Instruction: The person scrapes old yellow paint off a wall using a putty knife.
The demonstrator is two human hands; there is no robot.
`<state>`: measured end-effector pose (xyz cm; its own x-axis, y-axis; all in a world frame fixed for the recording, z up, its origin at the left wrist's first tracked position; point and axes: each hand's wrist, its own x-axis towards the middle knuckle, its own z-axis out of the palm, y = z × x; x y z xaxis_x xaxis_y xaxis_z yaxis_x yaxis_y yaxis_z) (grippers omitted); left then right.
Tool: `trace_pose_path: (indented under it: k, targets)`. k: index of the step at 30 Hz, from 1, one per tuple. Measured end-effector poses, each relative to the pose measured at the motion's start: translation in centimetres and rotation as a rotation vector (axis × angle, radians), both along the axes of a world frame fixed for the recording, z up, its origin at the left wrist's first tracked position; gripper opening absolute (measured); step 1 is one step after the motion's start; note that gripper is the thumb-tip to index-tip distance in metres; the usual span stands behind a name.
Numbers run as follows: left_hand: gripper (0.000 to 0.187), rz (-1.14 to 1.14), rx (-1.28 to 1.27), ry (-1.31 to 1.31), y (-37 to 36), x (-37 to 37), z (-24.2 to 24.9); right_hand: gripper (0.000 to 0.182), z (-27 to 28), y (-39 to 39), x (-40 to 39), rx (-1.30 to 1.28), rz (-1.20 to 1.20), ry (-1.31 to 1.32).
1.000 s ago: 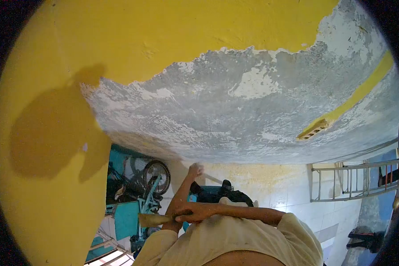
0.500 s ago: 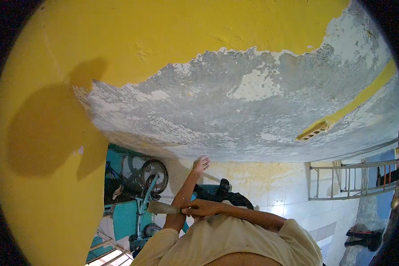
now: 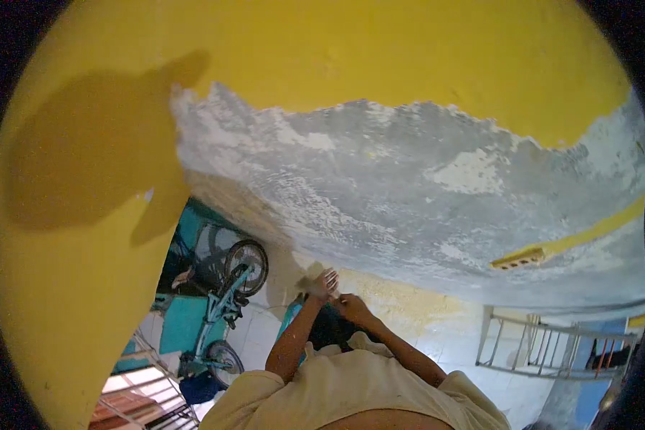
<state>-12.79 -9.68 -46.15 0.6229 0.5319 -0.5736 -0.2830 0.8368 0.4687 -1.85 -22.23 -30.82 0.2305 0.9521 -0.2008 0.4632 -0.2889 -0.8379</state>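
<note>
My left hand [image 3: 329,281] is raised near the foot of the scraped wall [image 3: 380,172], its fingers apart and nothing seen in them. Just to its right and a little lower, my right hand [image 3: 352,308] is closed on the handle of a scraper. The scraper's blade [image 3: 309,282] shows blurred to the left of my left wrist, so the handle passes by that wrist. Yellow paint [image 3: 380,50] remains above the ragged edge of the bare grey and white patch.
A teal bicycle [image 3: 226,301] stands at the lower left, beyond a yellow wall edge [image 3: 150,287]. A metal ladder [image 3: 552,351] is at the lower right. A yellow socket box [image 3: 519,259] with a yellow strip sits on the wall. Metal bars [image 3: 158,373] show bottom left.
My right hand, with the scraper, has moved up and forward from my left forearm to beside my left wrist. The view has tilted and shifted, so the wall patch sits lower at the right.
</note>
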Motion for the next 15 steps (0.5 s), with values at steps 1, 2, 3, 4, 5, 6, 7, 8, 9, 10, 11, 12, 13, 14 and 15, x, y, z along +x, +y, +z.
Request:
trace_pose_path:
  k: [1,2,3,4,5,6,7,8,9,10,11,12,13,14,15]
  targets:
    - [0.043,0.092,0.027,0.095,-1.6,-0.6,0.7,0.060,0.0,-0.2,1.0,-0.002,0.026,-0.009]
    - [0.039,0.182,0.056,0.187,-2.6,-0.6,1.7,0.059,0.4,0.1,2.2,-0.129,-0.070,0.040]
    - [0.035,0.268,0.082,0.284,-3.1,-0.5,2.4,0.058,2.0,0.6,2.9,-0.257,-0.171,0.091]
    - [0.035,0.282,0.078,0.280,-3.1,-0.1,3.0,0.052,3.7,0.8,3.7,-0.168,-0.129,0.003]
    - [0.035,0.309,0.119,0.210,-2.6,0.9,3.6,0.048,5.7,1.5,4.2,-0.105,-0.121,0.041]
    - [0.036,0.332,0.163,0.141,-1.9,2.1,4.8,0.045,7.8,2.4,4.4,-0.042,-0.115,0.082]
    - [0.039,0.501,0.123,0.160,-0.7,4.0,11.5,0.042,10.7,3.9,4.3,0.007,-0.101,0.021]
    - [0.041,0.517,0.283,0.051,1.4,5.2,15.5,0.040,13.8,5.4,4.1,0.053,-0.089,-0.040]
    - [0.042,0.531,0.441,-0.062,3.6,6.4,18.9,0.035,16.4,6.8,4.0,0.165,-0.069,-0.043]
    - [0.044,0.510,0.422,-0.222,5.8,7.0,22.6,0.032,18.9,8.2,3.7,0.225,-0.094,-0.111]
    - [0.045,0.489,0.396,-0.375,7.6,7.3,26.2,0.029,21.2,9.4,3.2,0.277,-0.117,-0.175]
    - [0.047,0.542,0.403,-0.434,9.1,7.9,29.7,0.024,23.6,10.6,2.8,0.393,-0.132,-0.193]
    - [0.048,0.595,0.415,-0.491,10.8,8.3,33.1,0.024,26.6,11.6,2.4,0.366,-0.157,-0.214]
    - [0.052,0.635,0.495,-0.451,12.4,8.6,36.1,0.020,28.5,12.7,2.2,0.378,-0.178,-0.220]
    - [0.057,0.674,0.567,-0.406,13.4,8.6,38.9,0.018,29.5,13.7,2.1,0.451,-0.191,-0.271]
